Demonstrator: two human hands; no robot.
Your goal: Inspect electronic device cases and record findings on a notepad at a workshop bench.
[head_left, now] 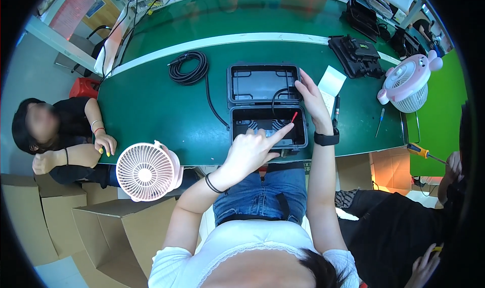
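Observation:
A black plastic box [232, 131] lies with its lid [262, 82] tipped back on the green table in front of me. Inside it are a black cable [273, 105] and a small red piece [294, 117]. My left hand [251, 150] reaches over the box's near edge, index finger stretched toward the red piece and the other fingers partly curled; I see nothing held in it. At the lid's right edge, my right hand [314, 103] grips with its fingers. From the box's left side a cable runs to a black coil [188, 69].
White paper [332, 80], a black pen [337, 107] and a thin blue screwdriver [380, 122] lie to the right. Beyond are black cases [356, 55] and a pink fan [406, 80]. Another fan [146, 170] stands left, near a seated person. A co-worker at right holds a yellow-handled screwdriver [418, 150].

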